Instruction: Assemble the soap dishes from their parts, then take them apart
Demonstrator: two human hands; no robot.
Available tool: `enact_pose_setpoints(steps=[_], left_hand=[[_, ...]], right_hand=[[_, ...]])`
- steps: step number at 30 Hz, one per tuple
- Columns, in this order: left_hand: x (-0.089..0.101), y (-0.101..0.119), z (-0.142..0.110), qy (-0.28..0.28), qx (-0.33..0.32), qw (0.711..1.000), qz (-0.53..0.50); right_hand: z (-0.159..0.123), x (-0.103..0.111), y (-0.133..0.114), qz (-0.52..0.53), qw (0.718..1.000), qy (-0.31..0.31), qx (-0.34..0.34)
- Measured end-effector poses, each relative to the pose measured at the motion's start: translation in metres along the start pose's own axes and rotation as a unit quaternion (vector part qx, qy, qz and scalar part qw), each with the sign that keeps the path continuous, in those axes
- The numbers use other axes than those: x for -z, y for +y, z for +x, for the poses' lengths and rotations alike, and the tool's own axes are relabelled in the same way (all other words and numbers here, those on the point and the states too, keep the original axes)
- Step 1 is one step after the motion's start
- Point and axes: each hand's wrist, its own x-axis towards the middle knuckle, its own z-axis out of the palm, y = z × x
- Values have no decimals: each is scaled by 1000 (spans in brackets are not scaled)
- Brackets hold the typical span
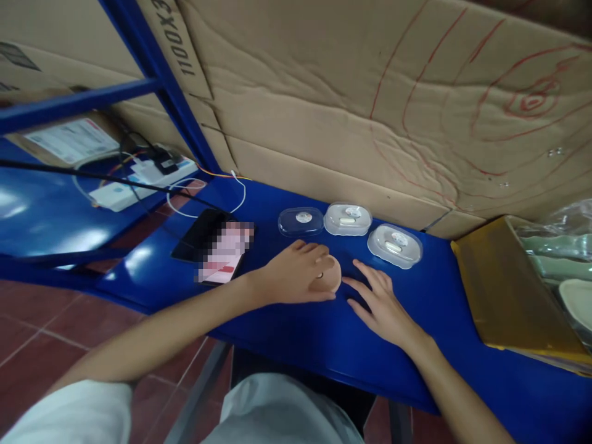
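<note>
Under my left hand (300,274) is a beige oval dish (333,274) with a small dark mark near its middle. The fingers of that hand curl over its top and far edge and grip it against the table. My right hand (382,302) is just to the right of the dish, fingers spread and holding nothing. Behind the hands lies a clear plastic lid (291,223) with a round sticker. Beside it are two white oval cases, one in the middle (333,225) and one at right (409,250), both with clear covers, a sticker and a small white piece.
A cardboard box (504,296) holding pale green dishes (562,268) stands at the right. To the left lie a dark tablet (198,237) and a phone with a blurred screen (226,253). A power strip (120,194) sits farther left. Cardboard (324,92) walls the blue table's (287,342) back.
</note>
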Motion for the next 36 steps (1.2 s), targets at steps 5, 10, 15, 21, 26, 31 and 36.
enact_pose_setpoints(steps=[5,10,15,21,26,31,36], left_hand=[[-3,-3,-7,-25,15,1000,-6],[-1,-16,-19,-70,36,996,-37],[-2,-21,-21,-84,23,995,-52],[-10,-18,-21,-50,0,996,-73],[-12,-18,-22,-34,0,995,-92],[-4,-21,-21,-31,23,990,-135],[1,-27,-15,21,65,989,-133]], right_hand=[[-1,0,2,-10,1000,-10,-18],[-2,1,4,-15,999,-17,-25],[-4,-1,4,-15,999,-27,-15],[-6,2,3,-19,1000,-25,-3],[-6,5,3,-18,1000,0,-1],[-6,6,1,-15,999,26,-10],[-3,5,-8,-18,1000,7,5]])
